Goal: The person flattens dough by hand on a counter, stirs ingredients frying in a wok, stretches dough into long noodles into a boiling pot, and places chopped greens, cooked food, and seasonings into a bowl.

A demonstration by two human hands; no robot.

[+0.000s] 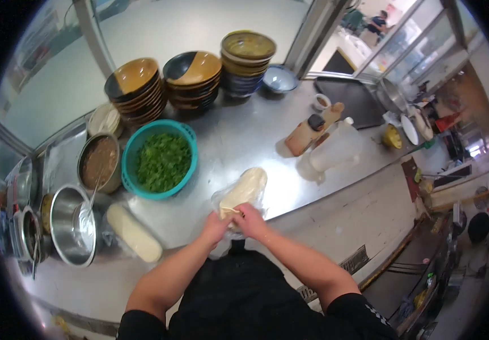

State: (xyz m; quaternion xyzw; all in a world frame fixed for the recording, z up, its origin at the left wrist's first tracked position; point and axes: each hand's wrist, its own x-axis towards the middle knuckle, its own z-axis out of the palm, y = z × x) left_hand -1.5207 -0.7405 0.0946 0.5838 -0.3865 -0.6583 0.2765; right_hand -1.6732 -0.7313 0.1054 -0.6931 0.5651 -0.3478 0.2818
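Note:
A pale, smooth log of what looks like dough point(245, 190) lies in a clear plastic bag at the near edge of the steel counter point(227, 136). Both hands are at its near end. My left hand point(216, 228) is closed on the bagged dough. My right hand point(249, 220) pinches the same end, where a thin pale strand shows between the hands. A second pale log point(134, 233) lies to the left, partly in plastic. Beyond it stands a teal basin point(192, 170) of chopped green leaves.
Stacked bowls point(136, 76) line the back. A pot of brown filling point(117, 180) and a steel bowl point(57, 226) stand left. To the right are a brown-filled bottle point(301, 139), a translucent jug point(335, 148) and a dark tray point(349, 99). A person point(378, 22) is far off.

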